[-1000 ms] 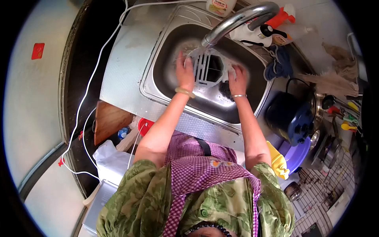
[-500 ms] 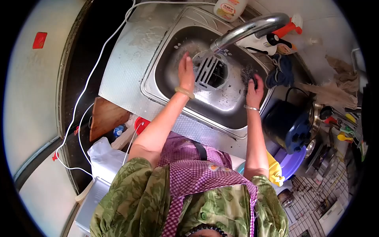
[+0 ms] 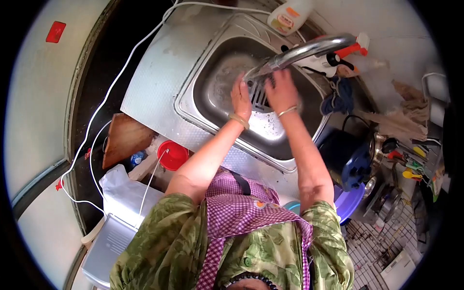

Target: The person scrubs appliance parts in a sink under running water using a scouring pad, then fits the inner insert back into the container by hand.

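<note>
My left hand point(image 3: 240, 99) is at the left side of a grey slotted grille point(image 3: 260, 99), its fingers along the edge. The grille is in the stainless steel sink point(image 3: 205, 104), below the faucet point(image 3: 309, 48). My right hand point(image 3: 282, 92), smeared by motion, is over the grille's right part and hides much of it. Under its fingers shows a dark, wiry patch that looks like a steel wool scrubber point(image 3: 271, 79). Water drops and dark specks dot the sink bottom.
A white bottle point(image 3: 290, 18) and a spray bottle point(image 3: 355, 47) stand behind the sink. A blue cloth point(image 3: 338, 96) hangs at its right, near a dark blue pot point(image 3: 345, 154). A red bucket point(image 3: 173, 155) is below the counter; a white cable point(image 3: 116, 79) runs along the left.
My right hand has moved left from the sink's right side onto the grille, and the wiry scrubber no longer shows there. My left hand has shifted slightly right and down.
</note>
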`<action>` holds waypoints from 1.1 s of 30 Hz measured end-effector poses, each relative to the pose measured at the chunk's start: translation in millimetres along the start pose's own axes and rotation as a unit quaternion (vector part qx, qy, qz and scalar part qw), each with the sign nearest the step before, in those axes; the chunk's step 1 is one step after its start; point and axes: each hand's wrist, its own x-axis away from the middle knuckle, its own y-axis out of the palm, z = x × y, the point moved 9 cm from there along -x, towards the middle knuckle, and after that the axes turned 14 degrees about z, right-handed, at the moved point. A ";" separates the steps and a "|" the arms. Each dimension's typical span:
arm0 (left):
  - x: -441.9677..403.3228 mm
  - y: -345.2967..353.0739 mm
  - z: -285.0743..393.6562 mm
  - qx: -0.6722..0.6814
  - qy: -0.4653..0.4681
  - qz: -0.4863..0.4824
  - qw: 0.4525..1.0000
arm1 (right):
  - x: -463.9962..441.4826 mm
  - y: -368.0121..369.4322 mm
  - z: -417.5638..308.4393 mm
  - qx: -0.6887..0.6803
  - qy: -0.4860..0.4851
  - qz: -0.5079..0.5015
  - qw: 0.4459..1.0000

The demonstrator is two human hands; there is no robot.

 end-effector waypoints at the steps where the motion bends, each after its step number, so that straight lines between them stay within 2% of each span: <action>1: -1.8 3.8 -10.5 0.038 -0.015 0.010 0.999 | 13.8 6.5 -25.2 -0.010 -0.028 -0.018 0.999; 3: -7.9 4.8 -13.9 0.095 -0.043 -0.009 0.994 | 30.6 -0.1 -51.8 -0.036 -0.067 -0.046 0.996; 4: -1.4 4.7 -22.0 0.121 -0.063 -0.019 0.990 | 20.5 -1.0 -35.5 -0.016 -0.047 -0.036 0.998; 5: 2.2 7.4 -31.4 -0.018 0.000 -0.028 0.999 | -3.7 2.7 -10.9 0.003 -0.026 -0.021 0.999; 6: 4.9 6.1 -28.5 0.008 -0.013 -0.025 1.000 | -13.4 2.8 4.5 0.022 -0.002 -0.006 1.000; 8: 3.8 6.1 -8.8 0.063 -0.034 -0.017 0.997 | 3.0 9.9 -9.9 0.029 0.010 -0.055 0.998; 11: 7.8 8.8 2.8 0.137 -0.129 -0.071 0.980 | 40.3 1.1 -36.8 0.024 0.034 -0.132 0.990; 13: 20.1 14.2 0.8 0.185 -0.198 -0.111 0.956 | 51.9 -10.3 -17.5 0.003 0.045 -0.128 0.991; 15: 26.7 12.8 -24.5 0.178 -0.244 -0.079 0.950 | 39.1 -21.9 -2.4 0.000 0.063 -0.098 0.993; 18: 35.7 10.5 -44.3 0.178 -0.294 -0.047 0.938 | 1.2 -12.4 8.1 0.071 0.111 -0.060 0.990; 19: 36.5 12.3 -42.3 0.180 -0.299 -0.051 0.936 | 3.5 -9.4 -2.3 0.081 0.064 -0.027 0.994; 23: 30.8 30.6 -31.9 0.201 -0.320 -0.105 0.920 | 54.5 -14.3 -10.0 0.065 0.069 -0.151 0.984; 24: 29.7 34.1 -27.7 0.207 -0.325 -0.117 0.915 | 60.3 -20.8 -2.4 0.045 0.075 -0.140 0.986; 25: 26.4 34.5 -15.5 0.190 -0.277 -0.113 0.935 | 66.4 -28.2 4.4 0.024 0.081 -0.133 0.988; 26: 26.6 35.5 -11.3 0.184 -0.276 -0.114 0.936 | 69.2 -33.0 8.4 0.004 0.087 -0.126 0.988; 27: 27.0 35.9 -9.3 0.177 -0.276 -0.116 0.938 | 53.0 -49.1 8.0 0.010 0.095 -0.054 0.994; 30: 26.7 32.8 -9.4 0.151 -0.274 -0.120 0.942 | 4.5 -50.0 3.3 0.064 0.100 -0.004 0.993; 31: 27.2 31.4 -9.6 0.141 -0.272 -0.121 0.944 | 11.4 -26.1 3.7 0.123 0.054 -0.058 0.989; 33: 26.6 33.5 -8.9 0.168 -0.285 -0.129 0.935 | 47.7 -22.6 -11.2 0.101 0.057 -0.119 0.986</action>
